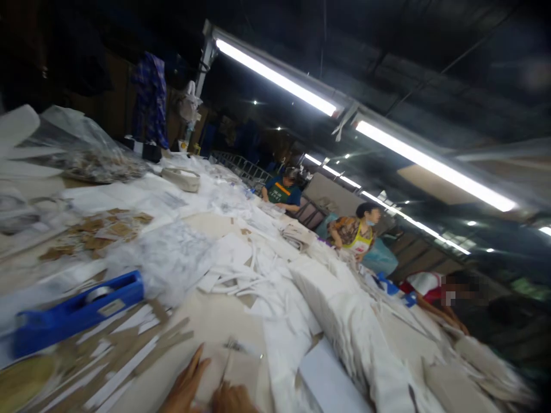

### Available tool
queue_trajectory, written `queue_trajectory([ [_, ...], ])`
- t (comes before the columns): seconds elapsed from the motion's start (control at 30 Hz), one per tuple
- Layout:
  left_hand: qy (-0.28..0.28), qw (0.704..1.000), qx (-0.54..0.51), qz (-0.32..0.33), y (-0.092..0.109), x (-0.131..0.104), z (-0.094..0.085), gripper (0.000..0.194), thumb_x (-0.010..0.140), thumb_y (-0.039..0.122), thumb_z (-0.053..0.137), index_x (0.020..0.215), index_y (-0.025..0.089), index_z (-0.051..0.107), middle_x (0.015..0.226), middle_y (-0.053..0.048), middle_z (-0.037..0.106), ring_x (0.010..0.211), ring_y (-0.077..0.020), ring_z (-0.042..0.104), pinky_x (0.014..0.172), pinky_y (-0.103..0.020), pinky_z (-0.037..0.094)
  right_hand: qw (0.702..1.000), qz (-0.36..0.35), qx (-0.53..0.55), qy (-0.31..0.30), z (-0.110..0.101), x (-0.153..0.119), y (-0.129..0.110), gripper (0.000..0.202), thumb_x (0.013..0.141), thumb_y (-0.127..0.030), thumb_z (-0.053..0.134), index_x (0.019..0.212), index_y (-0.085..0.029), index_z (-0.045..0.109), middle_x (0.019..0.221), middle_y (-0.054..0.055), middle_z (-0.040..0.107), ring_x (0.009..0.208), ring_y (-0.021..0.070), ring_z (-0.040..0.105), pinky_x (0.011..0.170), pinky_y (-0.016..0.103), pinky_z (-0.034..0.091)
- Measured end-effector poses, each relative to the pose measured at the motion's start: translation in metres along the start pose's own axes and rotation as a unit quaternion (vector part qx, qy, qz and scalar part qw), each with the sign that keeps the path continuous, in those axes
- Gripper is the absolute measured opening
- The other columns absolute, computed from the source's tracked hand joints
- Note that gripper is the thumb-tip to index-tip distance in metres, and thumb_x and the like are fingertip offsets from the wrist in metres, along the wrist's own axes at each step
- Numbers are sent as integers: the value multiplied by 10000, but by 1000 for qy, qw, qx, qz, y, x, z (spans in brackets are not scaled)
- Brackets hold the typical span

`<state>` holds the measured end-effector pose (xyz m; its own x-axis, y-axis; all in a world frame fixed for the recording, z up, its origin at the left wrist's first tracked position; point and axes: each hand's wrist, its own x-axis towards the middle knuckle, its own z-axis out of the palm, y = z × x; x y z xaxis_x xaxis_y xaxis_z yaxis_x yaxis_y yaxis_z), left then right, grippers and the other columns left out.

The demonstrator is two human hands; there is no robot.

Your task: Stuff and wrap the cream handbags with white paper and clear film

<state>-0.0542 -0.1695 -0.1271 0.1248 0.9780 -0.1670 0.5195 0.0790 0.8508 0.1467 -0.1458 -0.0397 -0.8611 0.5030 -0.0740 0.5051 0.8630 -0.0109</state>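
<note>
At the bottom centre, my left hand (187, 381) lies on a beige fabric piece (213, 358) with its fingers apart. Just to its right, my right hand (235, 398) has its fingers bent down at the cloth, beside a dark slit or thin edge. What it holds, if anything, is too blurred to tell. A small metallic item (236, 345) shows blurred at the top edge of the piece. Both hands are partly cut off by the lower frame edge.
A blue tape dispenser (81, 312) and paper strips lie left. White straps (245, 275), stacked white fabric (344, 310) and a pale board (329, 378) lie ahead and right. Clear plastic bags (167, 258) cover the middle. Several people sit along the table's far side.
</note>
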Motion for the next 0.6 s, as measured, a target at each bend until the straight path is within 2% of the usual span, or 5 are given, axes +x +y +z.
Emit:
queue_trajectory([
  [0.17, -64, 997, 39, -12, 24, -25, -14, 884, 553, 273, 698, 1357, 165, 347, 1554, -126, -66, 1410, -279, 166, 1130, -396, 225, 974, 154, 132, -95, 6, -23, -37, 458, 683, -45, 452, 1123, -94, 571, 1176, 209, 587, 1044, 270, 572, 848, 403, 474],
  [0.3, -81, 995, 59, -2, 29, -19, -16, 871, 595, 311, 737, 1351, 179, 325, 1545, -146, -97, 1412, -296, 137, 1122, -423, 215, 894, 286, 321, 123, 5, -68, -19, 418, 725, -52, 339, 1049, -167, 576, 1056, 106, 582, 1029, 198, 532, 912, 367, 428],
  [0.43, -77, 982, 169, -9, 44, -23, -23, 768, 632, 372, 733, 1296, 220, 379, 1551, -135, -23, 1416, -341, 7, 1114, -540, 96, 690, 486, 478, 243, 24, -116, -22, 370, 795, -323, 432, 1108, -166, 550, 1122, 128, 574, 1028, 230, 537, 906, 398, 424],
  [0.53, -108, 967, 227, 44, 61, -24, -24, 645, 710, 311, 657, 1284, 190, 390, 1534, -143, 130, 1417, -311, 45, 1130, -508, 46, 499, 547, 652, 164, 41, -134, -33, 452, 758, -478, 478, 1061, -160, 583, 1020, 131, 649, 937, 235, 607, 812, 368, 457],
  [0.6, -142, 958, 232, 89, 72, -25, -19, 610, 759, 199, 545, 1332, 169, 340, 1501, -139, 231, 1402, -270, 138, 1142, -447, 92, 415, 536, 726, 111, 48, -137, -39, 465, 749, -511, 478, 1021, -157, 607, 935, 123, 686, 864, 228, 642, 771, 354, 463],
])
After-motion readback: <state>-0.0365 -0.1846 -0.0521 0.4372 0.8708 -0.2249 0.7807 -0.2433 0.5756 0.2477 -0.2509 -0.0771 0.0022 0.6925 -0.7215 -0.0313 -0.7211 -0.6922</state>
